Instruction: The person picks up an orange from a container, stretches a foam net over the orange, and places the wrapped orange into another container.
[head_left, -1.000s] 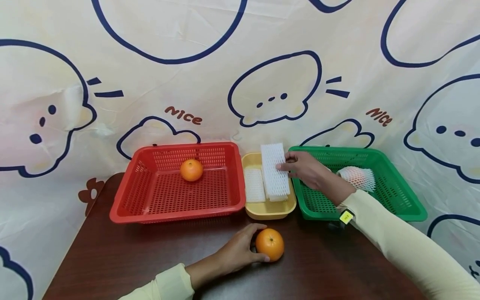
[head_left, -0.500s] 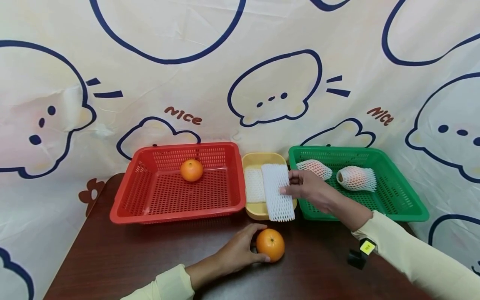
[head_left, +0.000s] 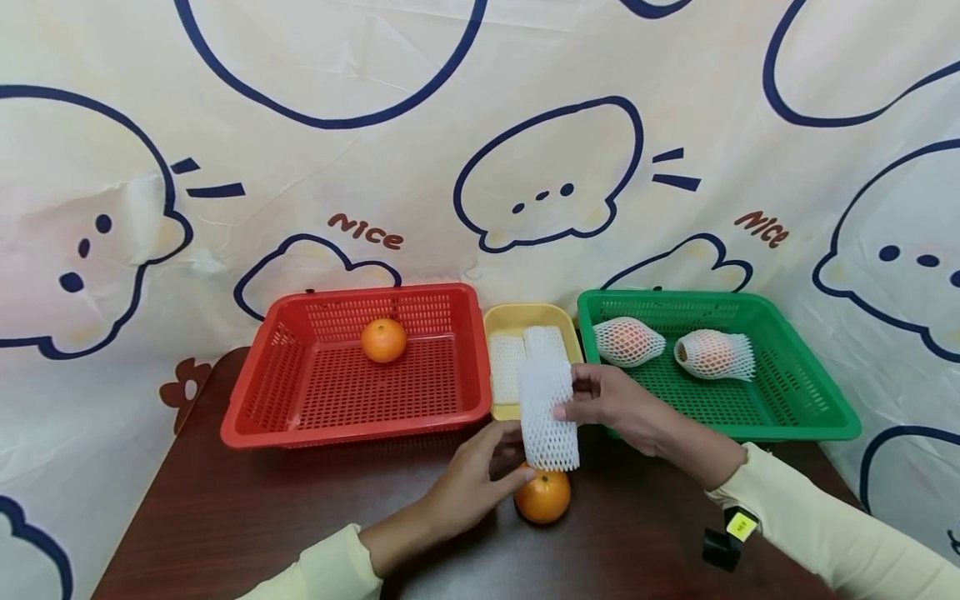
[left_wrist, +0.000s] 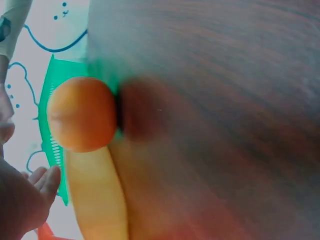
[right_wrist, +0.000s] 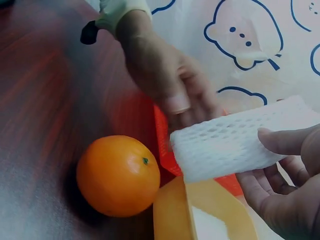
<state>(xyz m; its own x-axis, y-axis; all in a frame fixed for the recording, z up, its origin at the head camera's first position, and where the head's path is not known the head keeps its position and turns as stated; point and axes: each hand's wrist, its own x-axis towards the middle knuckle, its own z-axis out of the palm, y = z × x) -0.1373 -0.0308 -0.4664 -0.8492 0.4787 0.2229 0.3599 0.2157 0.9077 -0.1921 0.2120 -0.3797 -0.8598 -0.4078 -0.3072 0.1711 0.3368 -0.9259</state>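
Note:
A white foam net sleeve point(head_left: 550, 417) is pinched between the thumb and fingers of my right hand point(head_left: 626, 412), flat and tilted over the table. Close to the sleeve's near end is my left hand point(head_left: 468, 475), its fingers loosely bent and holding nothing; whether they touch the sleeve I cannot tell. Below the sleeve an orange point(head_left: 543, 498) stands on the table, its top partly covered in the head view. The right wrist view shows the whole orange point(right_wrist: 118, 176), apart from both hands. More foam sleeves point(head_left: 507, 367) lie in the yellow tray point(head_left: 525, 313).
A red basket point(head_left: 352, 435) at the left holds one orange point(head_left: 384, 340). The green basket point(head_left: 795, 358) at the right holds two fruits in foam nets, a left one point(head_left: 628, 342) and a right one point(head_left: 714, 354). A printed cloth point(head_left: 420, 167) hangs behind the dark table point(head_left: 247, 500).
My right hand has lifted one foam sleeve off the yellow tray's stack and brought it nearer, over the orange. My left hand has let go of the orange and risen toward the sleeve.

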